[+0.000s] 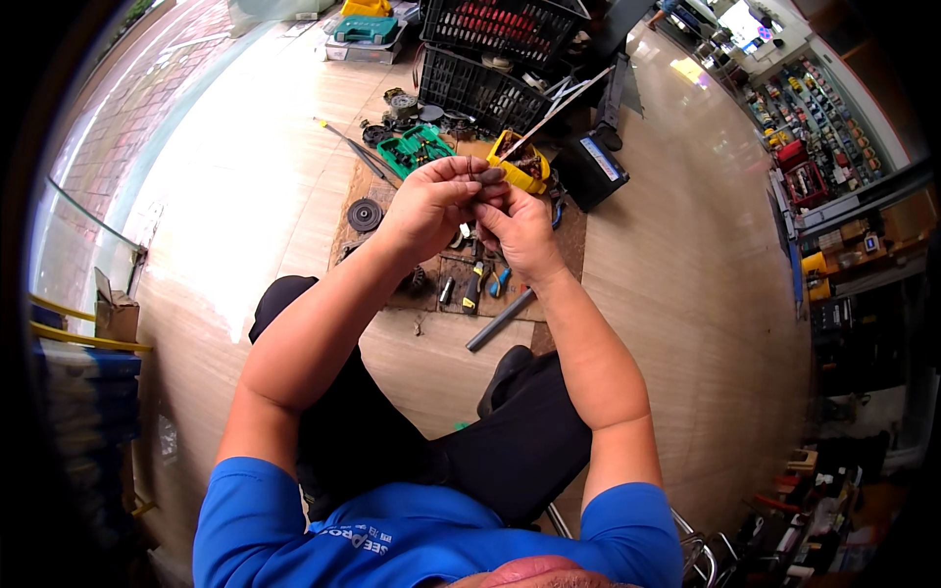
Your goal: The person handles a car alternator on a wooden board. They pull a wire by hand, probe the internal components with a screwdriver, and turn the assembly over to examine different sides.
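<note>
While I watch from afar through the head view, both hands are drawn close together, the left hand (438,198) and the right hand (520,231) narrowed to a fingertip pinch on a small dark piece (488,177). It sits toward twelve o'clock, held over the worn board (570,245) on the floor; the fingers cover so much of it that I cannot tell its exact shape or how the grip is shared.

To handle it well, I would steady it with one thumb and forefinger, turn it with the other, press lightly and stay above the board, where a dropped part should be easier to find.

The piece looks dull and brownish. From it, the ribbed black disc (365,215) lies between eight and nine o'clock, the moulded green tool case (415,149) at ten, and the glossy yellow tub (526,183), with its coppery contents, between two and three. Toward six are a yellow-and-black handled tool (473,287) and a smooth grey tube (500,320).
</note>
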Motion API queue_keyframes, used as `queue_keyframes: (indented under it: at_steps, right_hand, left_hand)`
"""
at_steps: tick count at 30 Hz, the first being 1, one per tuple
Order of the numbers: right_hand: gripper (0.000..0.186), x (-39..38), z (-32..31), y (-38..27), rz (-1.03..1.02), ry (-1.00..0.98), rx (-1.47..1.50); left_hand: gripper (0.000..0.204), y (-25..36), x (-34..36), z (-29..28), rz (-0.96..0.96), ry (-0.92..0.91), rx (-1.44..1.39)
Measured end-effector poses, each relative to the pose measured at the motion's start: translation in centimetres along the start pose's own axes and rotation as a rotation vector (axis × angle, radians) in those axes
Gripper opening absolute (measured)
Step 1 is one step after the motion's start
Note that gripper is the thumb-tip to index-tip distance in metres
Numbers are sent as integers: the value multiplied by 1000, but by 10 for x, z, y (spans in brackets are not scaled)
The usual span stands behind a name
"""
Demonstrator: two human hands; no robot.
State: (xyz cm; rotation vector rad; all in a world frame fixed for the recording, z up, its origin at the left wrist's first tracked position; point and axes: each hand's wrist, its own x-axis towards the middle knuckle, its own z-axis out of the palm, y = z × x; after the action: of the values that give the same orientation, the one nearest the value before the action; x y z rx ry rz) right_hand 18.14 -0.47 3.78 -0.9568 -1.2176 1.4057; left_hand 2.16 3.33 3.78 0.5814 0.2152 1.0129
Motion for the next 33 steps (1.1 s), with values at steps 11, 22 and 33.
queue_keyframes:
  at_steps: [11,22,33]
  right_hand:
    - [25,2,-5,-4,41,11,-99]
    - [14,0,-2,-7,3,46,-367]
    - [12,1,-36,-19,-265,-45,-937]
  left_hand:
    - [26,6,10,-11,134,95,1]
    - [28,13,8,-9,141,182,18]
    - [24,27,-3,4,-200,-131,285]
